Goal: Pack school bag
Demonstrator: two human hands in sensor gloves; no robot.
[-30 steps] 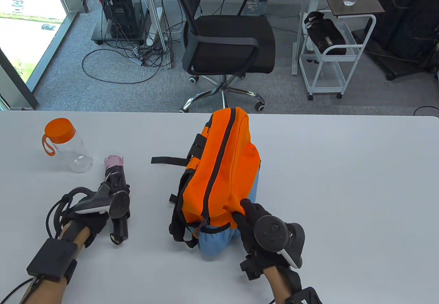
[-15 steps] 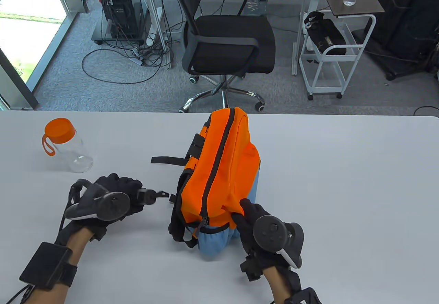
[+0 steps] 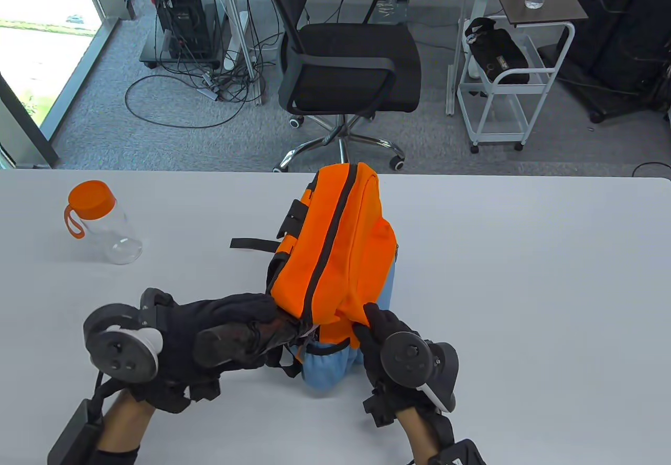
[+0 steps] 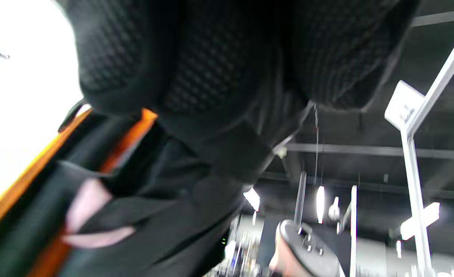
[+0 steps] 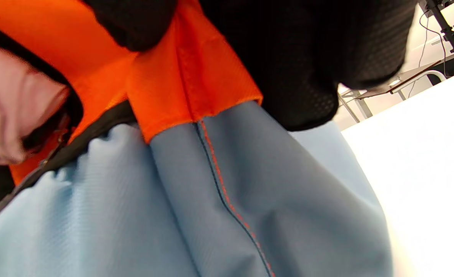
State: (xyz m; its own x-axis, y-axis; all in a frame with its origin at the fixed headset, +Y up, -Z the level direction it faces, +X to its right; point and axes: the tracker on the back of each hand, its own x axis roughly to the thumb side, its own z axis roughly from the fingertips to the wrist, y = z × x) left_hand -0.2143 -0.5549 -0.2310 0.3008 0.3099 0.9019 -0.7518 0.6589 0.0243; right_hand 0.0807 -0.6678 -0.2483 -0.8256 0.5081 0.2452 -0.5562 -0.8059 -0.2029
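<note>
An orange and light-blue school bag (image 3: 341, 255) stands on the white table (image 3: 524, 276), its dark zipper line running down the middle. My left hand (image 3: 230, 334) grips a folded black and pink umbrella (image 3: 246, 336), its far end at the bag's near zipper end. The umbrella's pink tip shows against the orange opening in the left wrist view (image 4: 92, 215) and the right wrist view (image 5: 15, 111). My right hand (image 3: 377, 328) pinches the orange fabric (image 5: 196, 73) at the bag's near right corner. A clear bottle with an orange lid (image 3: 102, 221) stands at the far left.
An office chair (image 3: 346, 61) and a white cart (image 3: 503, 77) stand on the floor beyond the table's far edge. A black strap (image 3: 251, 244) of the bag trails to the left on the table.
My left hand lifted the umbrella off the table, turned it and carried it right to the bag's near zipper end. My right hand kept its hold on the bag corner; the bag tilted slightly.
</note>
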